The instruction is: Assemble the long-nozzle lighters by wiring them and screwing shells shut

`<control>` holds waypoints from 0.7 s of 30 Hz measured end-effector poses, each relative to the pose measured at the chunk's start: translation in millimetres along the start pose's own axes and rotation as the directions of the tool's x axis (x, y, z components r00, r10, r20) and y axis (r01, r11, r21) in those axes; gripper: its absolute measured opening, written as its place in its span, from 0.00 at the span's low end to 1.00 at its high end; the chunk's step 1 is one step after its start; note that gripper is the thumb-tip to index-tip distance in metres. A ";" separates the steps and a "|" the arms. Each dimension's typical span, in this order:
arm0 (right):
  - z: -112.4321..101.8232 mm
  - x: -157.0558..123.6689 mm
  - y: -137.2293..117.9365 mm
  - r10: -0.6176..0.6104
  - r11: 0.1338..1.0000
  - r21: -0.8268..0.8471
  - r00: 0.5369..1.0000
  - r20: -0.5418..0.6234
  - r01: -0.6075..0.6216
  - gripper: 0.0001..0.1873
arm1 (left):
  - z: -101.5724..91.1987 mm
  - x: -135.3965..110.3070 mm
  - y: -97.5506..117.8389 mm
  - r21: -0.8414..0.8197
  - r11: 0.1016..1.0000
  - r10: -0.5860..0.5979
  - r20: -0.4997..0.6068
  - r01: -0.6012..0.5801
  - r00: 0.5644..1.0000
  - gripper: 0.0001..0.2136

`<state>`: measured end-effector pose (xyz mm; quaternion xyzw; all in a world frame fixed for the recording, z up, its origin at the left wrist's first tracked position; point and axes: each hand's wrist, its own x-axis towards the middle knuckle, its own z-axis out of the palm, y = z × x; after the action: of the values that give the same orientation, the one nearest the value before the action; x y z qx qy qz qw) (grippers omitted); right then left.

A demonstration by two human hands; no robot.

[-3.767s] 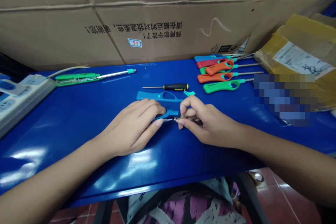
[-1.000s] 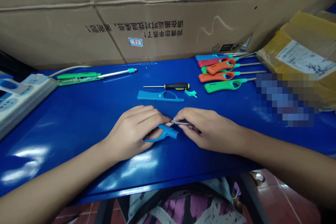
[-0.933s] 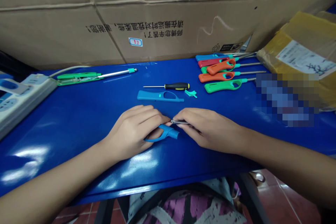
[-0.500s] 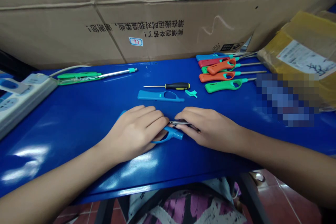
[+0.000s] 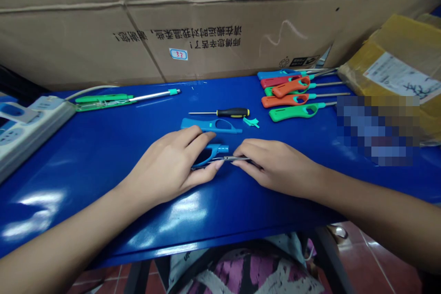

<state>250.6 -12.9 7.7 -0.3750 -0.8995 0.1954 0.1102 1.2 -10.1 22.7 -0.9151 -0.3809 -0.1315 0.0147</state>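
Observation:
My left hand (image 5: 168, 158) is closed over a blue lighter casing (image 5: 223, 148), whose trigger ring and nose stick out past the fingers. Its thumb presses against thin wires at the end of a slim metal tube (image 5: 228, 159). That tube is pinched between the thumb and fingers of my right hand (image 5: 279, 161), which hides its far end. Just beyond my left fingers lies another blue casing half (image 5: 206, 125), with a small teal trigger piece (image 5: 252, 122) to its right. Behind them rests a black and yellow screwdriver (image 5: 233, 113).
Several assembled lighters (image 5: 292, 101) lie in a pile at the back right, beside a taped yellow carton (image 5: 365, 50). An opened green lighter (image 5: 103, 98) and a power strip (image 5: 31, 124) are on the left. A big cardboard box (image 5: 193, 18) walls off the back.
The blue casing in my left hand has shifted up and left, its nose now above the tube. My left thumb has come out to the tube's end. My right hand stays nearly still.

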 end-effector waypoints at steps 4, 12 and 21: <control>-0.3 0.5 -0.5 0.001 1.000 0.000 1.000 0.012 -0.001 0.11 | -0.8 0.8 2.0 -0.015 1.000 0.015 0.039 -0.014 0.999 0.22; 1.3 -0.3 -1.4 -0.010 1.000 -0.021 1.000 0.001 0.010 0.13 | -1.5 1.0 2.5 -0.016 0.995 0.097 0.043 -0.097 0.994 0.18; 0.3 -0.3 -0.3 -0.007 1.000 -0.028 1.000 -0.008 0.007 0.13 | 1.7 0.8 -0.2 0.004 0.980 0.197 -0.029 -0.197 0.980 0.13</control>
<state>250.5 -13.4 7.5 -0.3740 -0.9030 0.1812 0.1092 2.0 -9.2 21.2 -0.9463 -0.2884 -0.1423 0.0336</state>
